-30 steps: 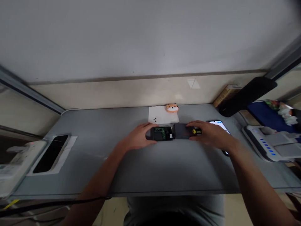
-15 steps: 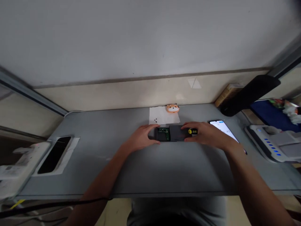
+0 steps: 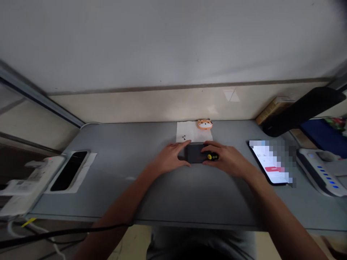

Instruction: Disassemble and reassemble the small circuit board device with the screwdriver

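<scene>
A dark rectangular case (image 3: 195, 152) lies between my hands on the grey table (image 3: 108, 144); its cover hides the circuit board. My left hand (image 3: 173, 157) grips the left end of the case between thumb and fingers. At the right end, my right hand (image 3: 223, 157) is closed on the case and also holds a black and yellow tool (image 3: 213, 156) against the palm. Behind the case is a white paper (image 3: 193, 132) with several tiny dark pieces (image 3: 184, 137) on it. An orange animal-face object (image 3: 205, 124) rests on the paper's right back corner.
On the left, a phone (image 3: 69, 171) lies on white paper beside a white power strip (image 3: 32, 180). To the right are a lit phone (image 3: 268, 162), a grey-white device with blue lights (image 3: 322, 173), a black cylinder (image 3: 300, 112) and a box (image 3: 271, 108). A black cable (image 3: 67, 233) crosses the lower left.
The cover has slid left over the case, and the green circuit board no longer shows. My right hand has moved left with the cover and the tool, closer to my left hand.
</scene>
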### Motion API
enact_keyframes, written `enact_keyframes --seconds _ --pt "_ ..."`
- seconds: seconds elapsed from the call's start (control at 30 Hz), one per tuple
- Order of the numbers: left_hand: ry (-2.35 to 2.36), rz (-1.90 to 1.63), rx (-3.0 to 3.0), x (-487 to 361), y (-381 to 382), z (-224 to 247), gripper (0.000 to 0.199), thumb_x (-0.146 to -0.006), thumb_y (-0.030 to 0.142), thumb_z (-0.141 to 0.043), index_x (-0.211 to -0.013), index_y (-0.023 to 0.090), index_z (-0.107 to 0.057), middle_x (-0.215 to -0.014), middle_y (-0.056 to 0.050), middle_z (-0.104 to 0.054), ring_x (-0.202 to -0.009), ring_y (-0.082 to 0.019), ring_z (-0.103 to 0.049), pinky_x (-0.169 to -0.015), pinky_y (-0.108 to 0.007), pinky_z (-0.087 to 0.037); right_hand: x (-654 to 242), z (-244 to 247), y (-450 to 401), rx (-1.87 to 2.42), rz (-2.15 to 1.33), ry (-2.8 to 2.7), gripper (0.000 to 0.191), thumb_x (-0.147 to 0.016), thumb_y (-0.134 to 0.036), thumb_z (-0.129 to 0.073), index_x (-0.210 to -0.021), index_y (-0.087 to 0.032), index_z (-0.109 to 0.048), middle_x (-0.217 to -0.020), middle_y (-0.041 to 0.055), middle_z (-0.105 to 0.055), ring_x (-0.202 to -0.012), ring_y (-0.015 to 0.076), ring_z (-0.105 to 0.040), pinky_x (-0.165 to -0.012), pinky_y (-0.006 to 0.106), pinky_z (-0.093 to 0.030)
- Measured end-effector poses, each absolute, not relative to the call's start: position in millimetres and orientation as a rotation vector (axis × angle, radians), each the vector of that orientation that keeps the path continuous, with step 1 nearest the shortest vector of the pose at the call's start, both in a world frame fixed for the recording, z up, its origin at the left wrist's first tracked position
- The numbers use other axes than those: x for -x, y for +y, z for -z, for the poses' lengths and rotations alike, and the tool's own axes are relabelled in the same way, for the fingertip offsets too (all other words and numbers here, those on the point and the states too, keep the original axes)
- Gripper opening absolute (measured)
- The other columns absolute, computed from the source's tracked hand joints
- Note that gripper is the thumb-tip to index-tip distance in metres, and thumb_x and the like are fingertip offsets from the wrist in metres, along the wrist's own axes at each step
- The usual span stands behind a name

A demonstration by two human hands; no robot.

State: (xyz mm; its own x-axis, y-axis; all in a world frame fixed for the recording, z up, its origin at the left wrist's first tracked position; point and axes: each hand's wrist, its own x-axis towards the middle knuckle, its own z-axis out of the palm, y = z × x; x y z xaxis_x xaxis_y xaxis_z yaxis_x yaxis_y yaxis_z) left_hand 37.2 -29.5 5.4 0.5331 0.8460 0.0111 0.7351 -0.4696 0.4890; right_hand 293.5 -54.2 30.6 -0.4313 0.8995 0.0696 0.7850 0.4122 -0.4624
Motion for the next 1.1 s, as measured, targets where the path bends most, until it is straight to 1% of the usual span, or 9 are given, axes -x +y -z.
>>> enact_keyframes --seconds 0.17,0.23,0.3,0.4,0.5,0.57,0.67,0.83,1.1 --pt "1.234 -0.405 -2.441 -37 -32 0 0.066 -0.084 0.047 -0.081 -0.142 0.024 -0.057 -0.142 -0.008 -0.067 -0.128 -0.031 -0.064 -0.113 -0.046 -0.048 -289 -31 -58 1.109 -0.327 -1.95 0.013 -0.095 -0.031 -0.062 -0.097 -0.027 -0.075 -0.105 0.0054 -0.076 -0.091 0.0215 -0.074 -0.082 0.037 -0.058" --pt "1.233 -0.436 -2.469 -37 -34 2 0.064 -0.086 0.05 -0.078 -0.139 0.022 -0.059 -0.14 -0.01 -0.067 -0.127 -0.031 -0.065 -0.113 -0.046 -0.049 -288 -32 -57 1.037 -0.121 -1.604 0.022 -0.099 -0.033 -0.055 -0.087 -0.024 -0.072 -0.095 0.0063 -0.073 -0.092 0.0216 -0.071 -0.083 0.038 -0.056" --pt "1.221 -0.469 -2.496 -38 -36 4 0.059 -0.088 0.053 -0.074 -0.136 0.022 -0.061 -0.137 -0.01 -0.069 -0.125 -0.031 -0.066 -0.111 -0.046 -0.05 -290 -31 -54 1.087 -0.071 -1.235 0.036 -0.101 -0.043 -0.048 -0.082 -0.023 -0.07 -0.084 0.0054 -0.068 -0.081 0.0204 -0.066 -0.074 0.036 -0.053" --pt "1.193 -0.549 -2.529 -37 -36 6 0.046 -0.094 0.051 -0.064 -0.131 0.022 -0.065 -0.13 -0.01 -0.073 -0.12 -0.029 -0.069 -0.109 -0.047 -0.052 -295 -25 -49 1.246 -0.398 -0.837 0.055 -0.098 -0.065 -0.04 -0.077 -0.022 -0.067 -0.064 -0.0004 -0.054 -0.053 0.0137 -0.046 -0.049 0.029 -0.037" --pt "1.158 -0.615 -2.551 -36 -35 7 0.037 -0.101 0.045 -0.053 -0.125 0.021 -0.068 -0.122 -0.009 -0.077 -0.113 -0.027 -0.073 -0.104 -0.046 -0.054 -296 -16 -44 1.366 -0.716 -0.755 0.056 -0.087 -0.075 -0.053 -0.076 -0.022 -0.067 -0.054 -0.0038 -0.047 -0.047 0.0115 -0.041 -0.046 0.026 -0.033" --pt "1.146 -0.661 -2.556 -36 -35 7 0.034 -0.103 0.041 -0.049 -0.122 0.021 -0.069 -0.119 -0.009 -0.078 -0.11 -0.027 -0.074 -0.1 -0.046 -0.056 -292 -10 -43 1.384 -0.812 -0.873 0.056 -0.082 -0.076 -0.059 -0.083 -0.021 -0.071 -0.058 -0.0022 -0.055 -0.053 0.0127 -0.049 -0.052 0.026 -0.04" --pt "1.155 -0.773 -2.531 -40 -35 8 0.033 -0.105 0.036 -0.044 -0.118 0.019 -0.07 -0.114 -0.009 -0.079 -0.106 -0.026 -0.075 -0.095 -0.045 -0.058 -283 -3 -43 1.354 -0.921 -1.145 0.054 -0.081 -0.071 -0.065 -0.102 -0.022 -0.077 -0.081 0.0042 -0.072 -0.071 0.017 -0.062 -0.069 0.031 -0.051" --pt "1.192 -0.87 -2.471 -45 -37 7 0.033 -0.106 0.033 -0.042 -0.11 0.019 -0.072 -0.107 -0.008 -0.08 -0.102 -0.024 -0.075 -0.092 -0.042 -0.059 -276 5 -42 1.338 -0.973 -1.347 0.049 -0.084 -0.065 -0.066 -0.11 -0.025 -0.078 -0.105 0.0086 -0.079 -0.096 0.0241 -0.07 -0.088 0.04 -0.054" --pt "1.363 -0.872 -2.394 -45 -37 7 0.038 -0.106 0.035 -0.042 -0.099 0.02 -0.076 -0.093 -0.007 -0.081 -0.086 -0.023 -0.076 -0.084 -0.038 -0.058 -277 -1 -42 1.4 -1.103 -1.412 0.058 -0.087 -0.069 -0.06 -0.117 -0.023 -0.076 -0.101 0.0109 -0.08 -0.095 0.0262 -0.073 -0.082 0.039 -0.055"
